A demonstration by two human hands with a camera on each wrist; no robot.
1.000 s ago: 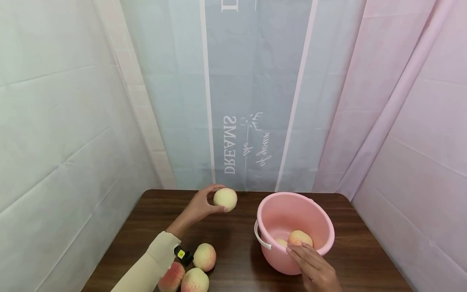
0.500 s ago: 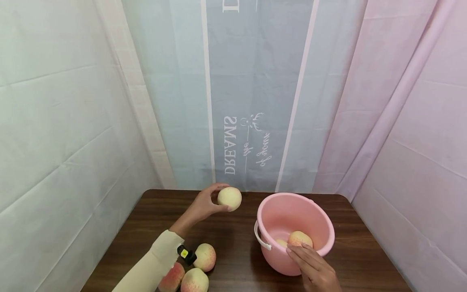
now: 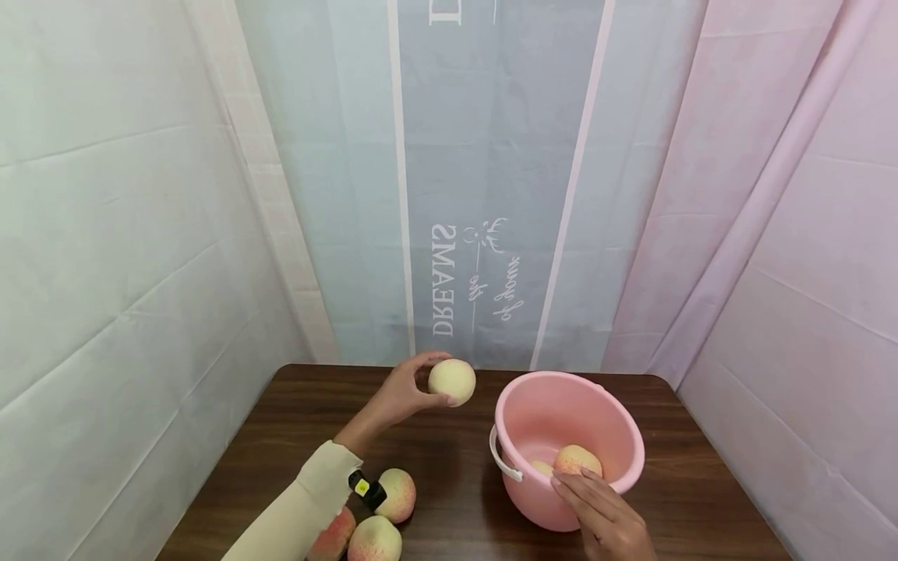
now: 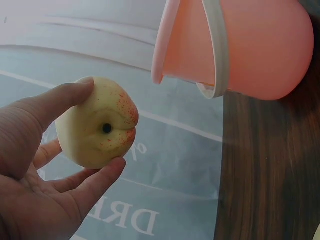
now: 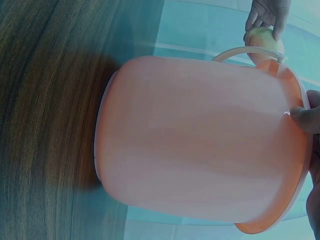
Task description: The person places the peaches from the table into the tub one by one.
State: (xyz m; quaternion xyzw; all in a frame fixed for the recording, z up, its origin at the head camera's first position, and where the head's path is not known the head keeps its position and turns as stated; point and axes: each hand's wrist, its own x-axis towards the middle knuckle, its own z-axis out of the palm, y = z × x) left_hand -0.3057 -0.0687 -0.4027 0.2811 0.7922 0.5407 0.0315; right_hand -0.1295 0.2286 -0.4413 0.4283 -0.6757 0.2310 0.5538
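Observation:
My left hand (image 3: 401,396) holds a pale yellow peach (image 3: 452,382) up over the back of the table, left of the pink bucket (image 3: 536,502). In the left wrist view the thumb and fingers grip the peach (image 4: 92,142) from the sides, its dark stem hole and red-speckled cheek showing. My right hand (image 3: 606,520) grips the bucket's near rim, fingers over the edge and the thumb (image 5: 302,119) against the outer wall. Inside the bucket lies a red-speckled peach (image 3: 578,458), beside another peach (image 3: 542,467) mostly hidden by the rim.
Three more peaches lie at the front left of the dark wooden table (image 3: 449,467): one yellow and pink (image 3: 398,495), one paler (image 3: 375,538), one redder (image 3: 334,535) partly behind the left sleeve (image 3: 302,499). The bucket's white handle (image 3: 501,456) hangs down its left side. Cloth hangings surround the table.
My left hand has moved slowly to the right with the peach, closer to the bucket. My right hand keeps its grip on the rim, and the bucket has hardly moved.

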